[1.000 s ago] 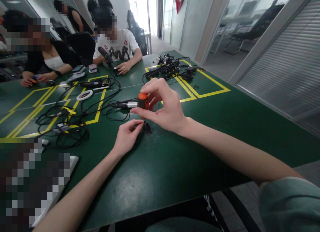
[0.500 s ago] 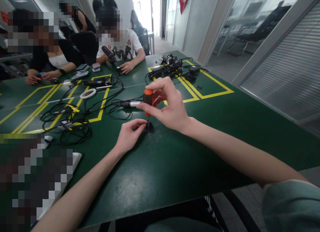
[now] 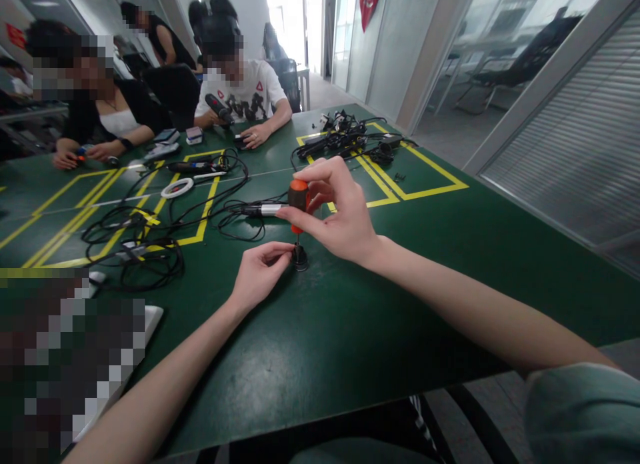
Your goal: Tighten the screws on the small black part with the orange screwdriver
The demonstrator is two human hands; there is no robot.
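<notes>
My right hand [image 3: 337, 207] is closed around the orange and black handle of a screwdriver [image 3: 299, 196], which stands upright with its shaft pointing down. The shaft meets a small dark round part [image 3: 300, 259] lying on the green table [image 3: 390, 317]. From the left, my left hand [image 3: 263, 271] pinches the edge of that part between thumb and fingertips. What exactly the part is cannot be made out; the screwdriver's tip is hidden in it.
Tangled black cables [image 3: 135, 251] lie to the left, beside a white ring [image 3: 177, 187]. A pile of black adapters and cords [image 3: 345, 134] sits at the back right, near small screws [image 3: 399, 177]. Across the table a person [image 3: 250, 91] holds a black power tool [image 3: 219, 109].
Both hands keep their grip on the screwdriver and the small dark part, with almost no movement. The view has shifted very slightly.
</notes>
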